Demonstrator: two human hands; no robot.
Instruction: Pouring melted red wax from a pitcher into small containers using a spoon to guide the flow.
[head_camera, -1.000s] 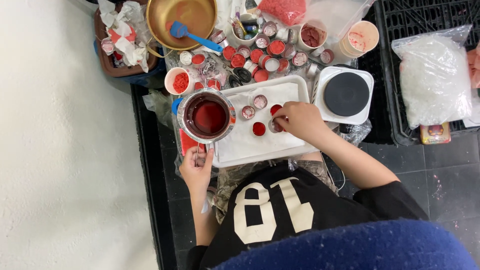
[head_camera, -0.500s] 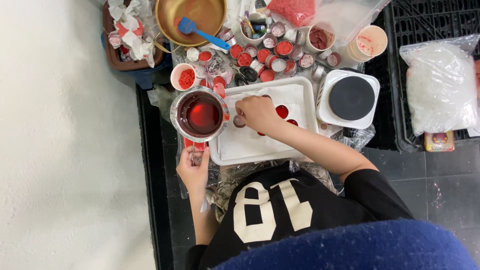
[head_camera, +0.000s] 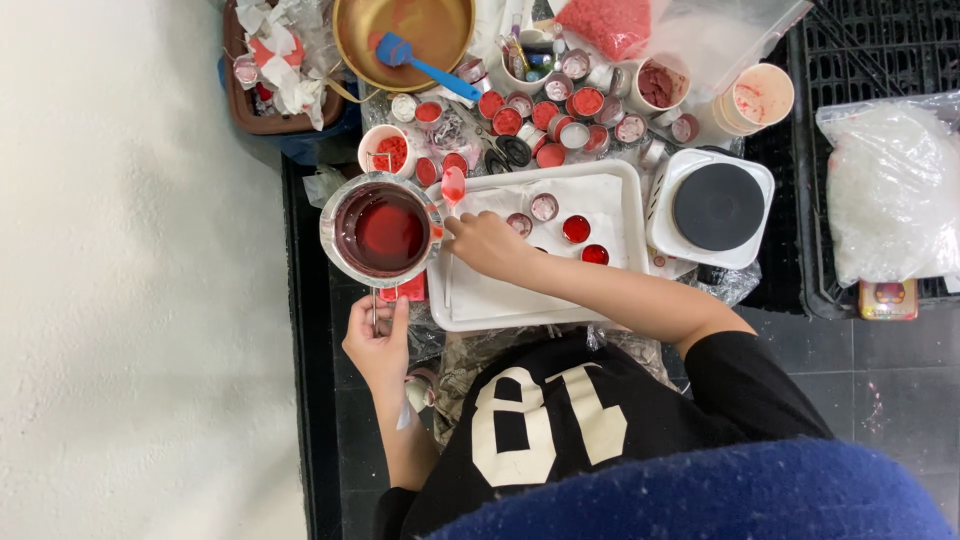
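Note:
My left hand grips the thin metal handle of a metal pot that holds dark red liquid, at the left edge of a white tray. My right hand reaches across the tray and holds a small spoon coated in red beside the pot's rim. Several small round tins, some filled with red, sit on the tray just right of that hand.
Behind the tray stand many small red-filled tins, a gold bowl with a blue spatula, and a paper cup. A white hot plate is at the right. A bag of white flakes lies in a black crate.
My right hand has moved left from the tins in the middle of the tray to the pot's rim, now with the red spoon. My left hand keeps hold of the handle.

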